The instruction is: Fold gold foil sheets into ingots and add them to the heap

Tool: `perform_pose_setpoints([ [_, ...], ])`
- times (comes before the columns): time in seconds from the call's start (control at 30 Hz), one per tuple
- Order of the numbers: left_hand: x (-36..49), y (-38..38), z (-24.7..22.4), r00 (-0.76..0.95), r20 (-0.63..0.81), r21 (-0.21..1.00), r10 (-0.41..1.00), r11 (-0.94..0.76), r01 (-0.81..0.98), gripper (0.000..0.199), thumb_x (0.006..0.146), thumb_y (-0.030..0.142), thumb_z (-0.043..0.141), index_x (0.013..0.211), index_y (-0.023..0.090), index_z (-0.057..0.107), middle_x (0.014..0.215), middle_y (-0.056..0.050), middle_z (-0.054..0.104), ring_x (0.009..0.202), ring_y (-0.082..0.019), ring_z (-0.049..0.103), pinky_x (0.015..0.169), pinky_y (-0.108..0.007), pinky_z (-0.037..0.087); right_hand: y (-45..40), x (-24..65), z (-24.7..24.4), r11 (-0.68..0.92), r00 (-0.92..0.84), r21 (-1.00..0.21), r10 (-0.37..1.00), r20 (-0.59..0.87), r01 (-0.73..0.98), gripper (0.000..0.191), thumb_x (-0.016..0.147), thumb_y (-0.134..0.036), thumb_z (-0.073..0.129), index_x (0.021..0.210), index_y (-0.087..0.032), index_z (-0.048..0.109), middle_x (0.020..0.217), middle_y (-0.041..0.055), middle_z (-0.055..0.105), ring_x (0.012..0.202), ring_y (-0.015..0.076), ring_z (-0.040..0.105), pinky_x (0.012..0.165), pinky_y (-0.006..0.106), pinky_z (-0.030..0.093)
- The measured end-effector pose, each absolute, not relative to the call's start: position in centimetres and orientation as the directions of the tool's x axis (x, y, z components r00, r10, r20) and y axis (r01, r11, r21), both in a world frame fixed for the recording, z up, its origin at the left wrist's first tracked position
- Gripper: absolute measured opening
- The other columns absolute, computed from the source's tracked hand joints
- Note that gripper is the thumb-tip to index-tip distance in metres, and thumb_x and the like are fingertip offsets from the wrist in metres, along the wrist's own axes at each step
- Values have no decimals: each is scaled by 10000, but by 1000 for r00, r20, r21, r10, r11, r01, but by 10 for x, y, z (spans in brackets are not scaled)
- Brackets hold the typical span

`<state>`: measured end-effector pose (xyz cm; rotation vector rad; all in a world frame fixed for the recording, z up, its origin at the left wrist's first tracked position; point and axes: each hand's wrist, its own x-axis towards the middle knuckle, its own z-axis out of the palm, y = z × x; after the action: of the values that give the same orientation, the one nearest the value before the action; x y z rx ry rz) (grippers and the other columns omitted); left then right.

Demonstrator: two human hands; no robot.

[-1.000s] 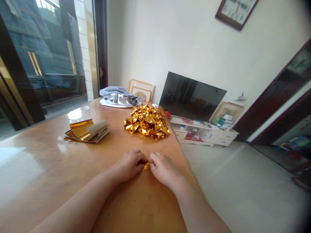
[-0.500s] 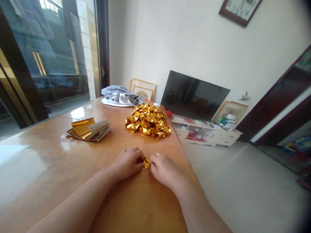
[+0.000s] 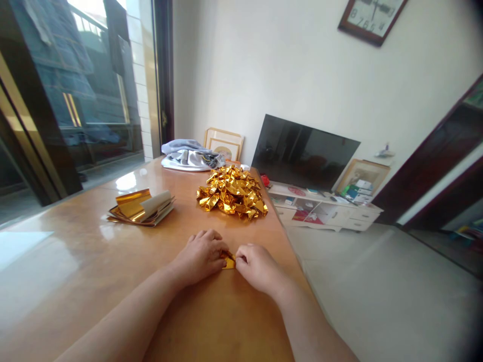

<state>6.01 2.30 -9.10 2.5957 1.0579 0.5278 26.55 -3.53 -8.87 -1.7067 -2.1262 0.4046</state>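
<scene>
One foil fold [image 3: 228, 262], sideways, between left hand [image 3: 199, 256] and right hand [image 3: 258, 269]

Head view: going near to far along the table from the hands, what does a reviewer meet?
left hand and right hand → small folded gold foil piece → heap of folded gold foil → grey and white cloth bundle → framed picture leaning against the wall

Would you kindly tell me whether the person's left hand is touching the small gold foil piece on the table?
Touching: the head view shows the left hand with its fingertips on the edge of the small gold foil piece.
</scene>
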Motion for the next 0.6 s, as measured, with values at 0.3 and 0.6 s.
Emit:
perform_pose_setpoints([
  [0.3, 58, 26, -90, 678, 187, 365, 711, -691, 624, 267, 846, 421, 649, 1081, 393, 773, 1189, -57, 637, 1131, -318, 531, 939, -435, 379, -20, 273, -105, 51, -18, -557, 998, 65, 829, 90, 838, -278, 636, 786, -205, 639, 743, 4, 664, 668, 139, 546, 557, 240, 262],
  [0.6, 56, 30, -99, 592, 199, 379, 781, -618, 689, 471, 766, 510, 710, 1199, 324, 704, 1233, -88, 633, 1144, -343, 534, 924, -452, 376, -21, 269, -101, 126, -72, -483, 989, 129, 866, 93, 819, -248, 649, 742, -200, 632, 787, 7, 649, 673, 124, 512, 572, 252, 239],
])
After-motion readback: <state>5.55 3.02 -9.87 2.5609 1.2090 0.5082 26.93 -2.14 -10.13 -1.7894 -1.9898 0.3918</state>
